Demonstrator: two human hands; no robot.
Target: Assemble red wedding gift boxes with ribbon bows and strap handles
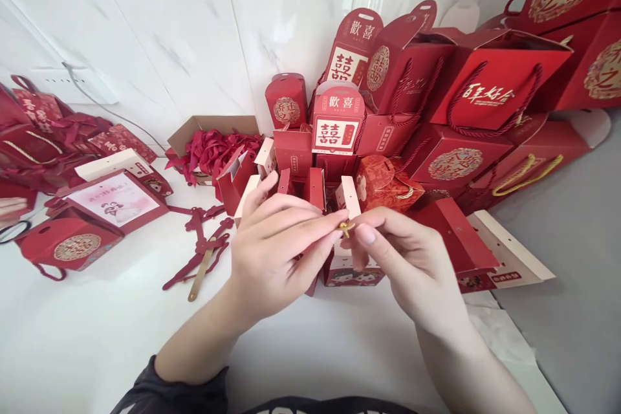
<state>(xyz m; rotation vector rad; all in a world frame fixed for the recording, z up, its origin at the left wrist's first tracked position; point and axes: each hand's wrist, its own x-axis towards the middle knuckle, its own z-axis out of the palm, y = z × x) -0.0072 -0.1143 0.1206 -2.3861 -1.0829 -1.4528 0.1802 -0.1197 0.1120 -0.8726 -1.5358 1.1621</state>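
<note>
My left hand [276, 242] and my right hand [412, 265] meet in the middle, in front of the boxes. Between their pinched fingertips is a small gold-coloured piece [345, 228], thin and bent like a knot or a clasp; its exact kind is too small to tell. Both hands are closed on it, the left by thumb and forefinger, its little finger raised. Just beneath the hands stands a small gift box [354, 277] with cartoon figures, partly covered by them. Other small red and white boxes [316, 189] stand open behind my fingers.
Stacked red gift boxes [499, 81] with cord handles fill the right side. Behind my left hand, a cardboard box [213, 123] holds red ribbons [218, 149]. Red strips [194, 239] and a gold strip [201, 275] lie left. Another person's hand [10, 208] shows at the left edge.
</note>
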